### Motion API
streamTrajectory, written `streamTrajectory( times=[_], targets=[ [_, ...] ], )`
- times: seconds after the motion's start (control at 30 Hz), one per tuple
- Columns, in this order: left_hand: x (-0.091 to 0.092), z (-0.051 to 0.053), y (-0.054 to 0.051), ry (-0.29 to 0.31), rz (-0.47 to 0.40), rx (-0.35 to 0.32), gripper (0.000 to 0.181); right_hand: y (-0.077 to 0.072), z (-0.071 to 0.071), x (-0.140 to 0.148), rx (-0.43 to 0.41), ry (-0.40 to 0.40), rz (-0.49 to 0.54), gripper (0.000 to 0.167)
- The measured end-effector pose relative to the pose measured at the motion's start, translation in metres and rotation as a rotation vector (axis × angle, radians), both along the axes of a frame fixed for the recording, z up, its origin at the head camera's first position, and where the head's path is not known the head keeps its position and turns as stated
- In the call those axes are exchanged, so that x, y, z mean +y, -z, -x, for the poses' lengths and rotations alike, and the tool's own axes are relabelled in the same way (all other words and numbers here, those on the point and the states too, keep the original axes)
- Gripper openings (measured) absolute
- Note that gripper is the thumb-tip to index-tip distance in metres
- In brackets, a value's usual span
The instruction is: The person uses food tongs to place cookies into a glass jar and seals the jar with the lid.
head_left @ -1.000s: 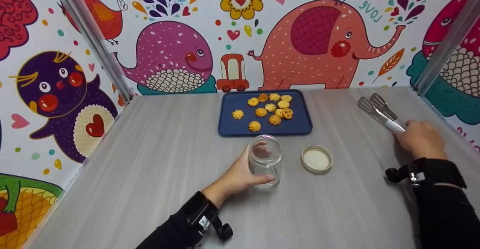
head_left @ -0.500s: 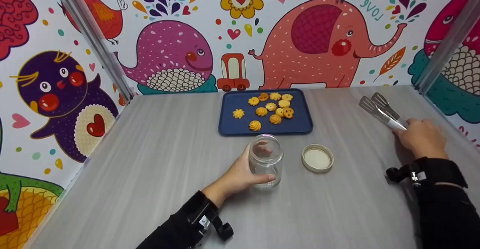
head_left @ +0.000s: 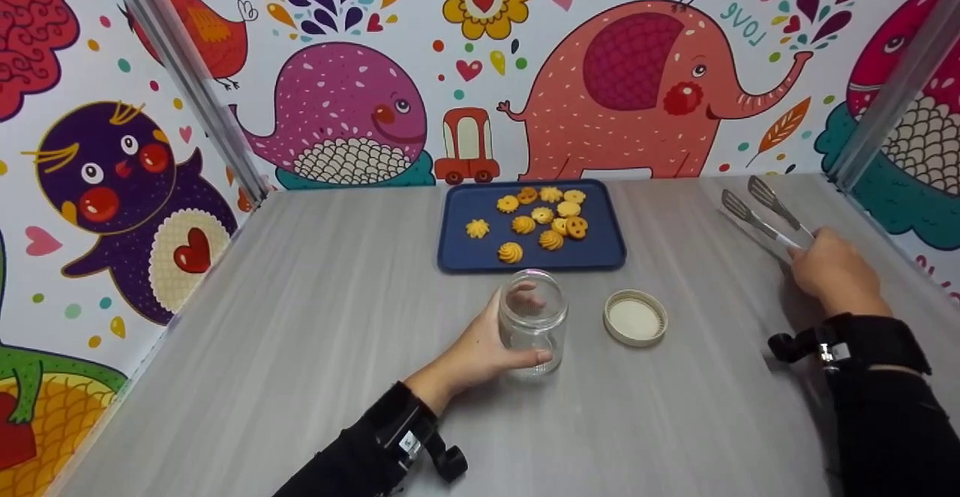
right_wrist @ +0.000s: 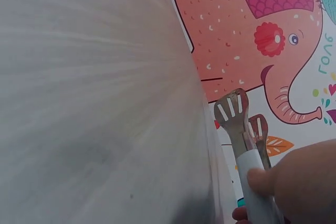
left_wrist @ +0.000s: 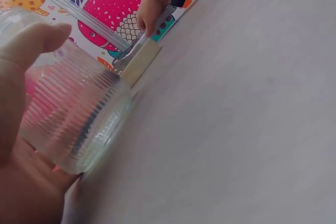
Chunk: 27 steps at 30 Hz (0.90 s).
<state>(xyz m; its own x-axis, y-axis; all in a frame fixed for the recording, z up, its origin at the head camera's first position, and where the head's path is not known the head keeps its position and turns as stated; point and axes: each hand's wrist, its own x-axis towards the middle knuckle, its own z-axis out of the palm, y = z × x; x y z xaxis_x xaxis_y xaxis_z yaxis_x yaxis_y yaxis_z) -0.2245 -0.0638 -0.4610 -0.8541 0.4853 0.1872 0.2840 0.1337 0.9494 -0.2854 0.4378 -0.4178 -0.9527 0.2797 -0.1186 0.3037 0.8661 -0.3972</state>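
Note:
My left hand grips a clear glass jar, fingers around its far side and thumb across the front. The jar stands upright and open-topped, with nothing visible inside; its ribbed wall fills much of the left wrist view. On the right, my right hand holds metal tongs by their white handle. Their slotted heads point away from me, apart from each other and raised off the table. Several cookies lie on a blue tray beyond the jar.
A round cream lid lies on the grey table, right of the jar. Behind the tray stands a wall with cartoon animals. Metal posts mark the corners at left and right.
My right hand has lifted the tongs slightly off the table, and their heads have spread a little wider. The left hand and jar have stayed in place.

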Motion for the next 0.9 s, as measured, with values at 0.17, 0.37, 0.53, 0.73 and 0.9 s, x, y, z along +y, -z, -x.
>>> streamTrajectory(
  times=[0.17, 0.37, 0.53, 0.73, 0.9],
  targets=[
    [0.000, 0.000, 0.000, 0.002, -0.002, 0.002, 0.086, -0.006, -0.004, -0.009, 0.001, -0.020, 0.023, 0.090],
    [0.000, -0.001, 0.000, 0.000, -0.002, 0.007, 0.086, -0.023, -0.005, -0.031, 0.014, -0.081, 0.051, 0.098],
    [0.000, 0.000, 0.001, 0.009, -0.009, 0.005, 0.087, -0.036, -0.002, -0.058, 0.114, -0.199, -0.014, 0.085],
    [-0.001, 0.000, 0.001, 0.007, -0.009, 0.010, 0.087, -0.046, -0.003, -0.100, 0.190, -0.302, -0.041, 0.076],
    [-0.001, 0.000, 0.001, 0.010, -0.008, 0.003, 0.087, -0.047, -0.007, -0.135, 0.253, -0.370, -0.075, 0.062]
  ],
)
